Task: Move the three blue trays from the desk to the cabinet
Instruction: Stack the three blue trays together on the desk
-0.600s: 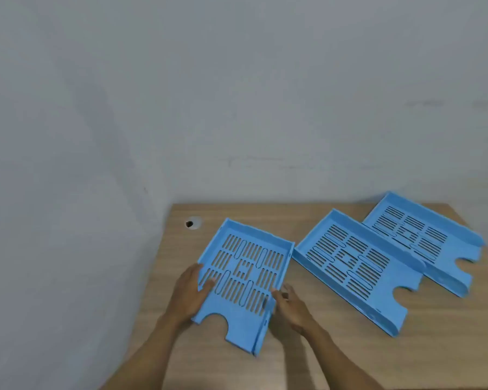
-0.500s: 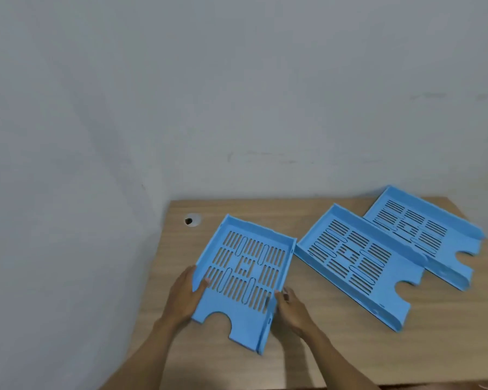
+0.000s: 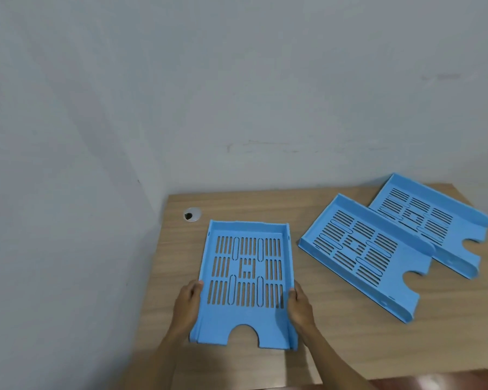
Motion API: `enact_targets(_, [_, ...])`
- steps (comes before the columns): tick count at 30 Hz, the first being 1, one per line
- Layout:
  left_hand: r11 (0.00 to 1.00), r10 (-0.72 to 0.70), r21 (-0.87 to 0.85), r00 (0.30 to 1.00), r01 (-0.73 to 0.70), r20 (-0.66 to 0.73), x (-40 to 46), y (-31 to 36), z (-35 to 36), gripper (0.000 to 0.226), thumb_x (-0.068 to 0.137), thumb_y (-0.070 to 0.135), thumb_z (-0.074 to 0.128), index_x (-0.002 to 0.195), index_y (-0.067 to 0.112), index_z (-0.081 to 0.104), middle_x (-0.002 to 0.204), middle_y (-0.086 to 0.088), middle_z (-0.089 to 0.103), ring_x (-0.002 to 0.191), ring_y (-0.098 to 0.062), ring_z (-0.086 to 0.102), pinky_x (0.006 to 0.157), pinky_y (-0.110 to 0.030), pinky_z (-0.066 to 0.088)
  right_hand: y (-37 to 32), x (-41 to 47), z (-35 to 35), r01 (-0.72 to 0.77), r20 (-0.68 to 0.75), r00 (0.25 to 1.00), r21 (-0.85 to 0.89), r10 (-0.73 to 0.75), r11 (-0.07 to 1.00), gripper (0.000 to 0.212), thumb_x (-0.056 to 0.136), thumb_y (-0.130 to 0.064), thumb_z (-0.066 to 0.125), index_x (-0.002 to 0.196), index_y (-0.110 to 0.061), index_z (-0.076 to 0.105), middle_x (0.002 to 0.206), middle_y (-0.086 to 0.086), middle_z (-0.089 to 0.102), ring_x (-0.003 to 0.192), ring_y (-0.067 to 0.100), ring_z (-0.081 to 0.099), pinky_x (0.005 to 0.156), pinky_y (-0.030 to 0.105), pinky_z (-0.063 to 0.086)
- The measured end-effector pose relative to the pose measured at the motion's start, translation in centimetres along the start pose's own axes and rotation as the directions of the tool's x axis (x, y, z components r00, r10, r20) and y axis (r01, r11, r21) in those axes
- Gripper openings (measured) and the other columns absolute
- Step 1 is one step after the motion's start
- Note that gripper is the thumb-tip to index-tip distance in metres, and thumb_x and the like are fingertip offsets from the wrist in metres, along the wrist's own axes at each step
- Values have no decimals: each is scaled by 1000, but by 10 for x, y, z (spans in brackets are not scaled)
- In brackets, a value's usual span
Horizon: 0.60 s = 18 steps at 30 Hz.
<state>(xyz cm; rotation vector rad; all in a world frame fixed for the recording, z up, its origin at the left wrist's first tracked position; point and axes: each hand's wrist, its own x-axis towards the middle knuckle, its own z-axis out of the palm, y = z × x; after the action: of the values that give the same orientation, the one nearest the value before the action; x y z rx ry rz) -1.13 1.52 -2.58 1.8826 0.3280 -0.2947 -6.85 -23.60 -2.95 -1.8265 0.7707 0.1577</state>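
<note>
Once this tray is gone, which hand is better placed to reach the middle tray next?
Right. The right hand grips the held tray on the side facing the middle tray, with bare desk between. The left hand would have to cross over.

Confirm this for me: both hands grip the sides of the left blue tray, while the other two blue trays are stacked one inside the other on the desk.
Not quite. The head view shows the left hand and right hand gripping the sides of the left blue tray, but the middle tray and far right tray lie side by side on the desk, not stacked one inside the other.
</note>
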Motion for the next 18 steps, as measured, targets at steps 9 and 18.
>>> enact_targets(9, [999, 16, -27, 998, -18, -54, -10, 29, 30, 25, 104, 37, 35, 86, 25, 48, 77, -7, 73, 65, -26, 73, 67, -49, 59, -33, 19, -39, 27, 1, 1000, 56, -27, 998, 33, 104, -24, 28, 123, -25, 55, 101, 1, 69, 88, 15, 67, 83, 39, 57])
enact_targets(18, [977, 135, -157, 989, -143, -60, -17, 107, 87, 26, 104, 29, 39, 89, 9, 46, 82, -15, 70, 70, -32, 71, 66, -52, 59, -90, 40, -142, 186, 14, 983, -30, -186, 982, 43, 106, -19, 29, 148, -12, 35, 145, 12, 45, 132, 31, 45, 109, 42, 35])
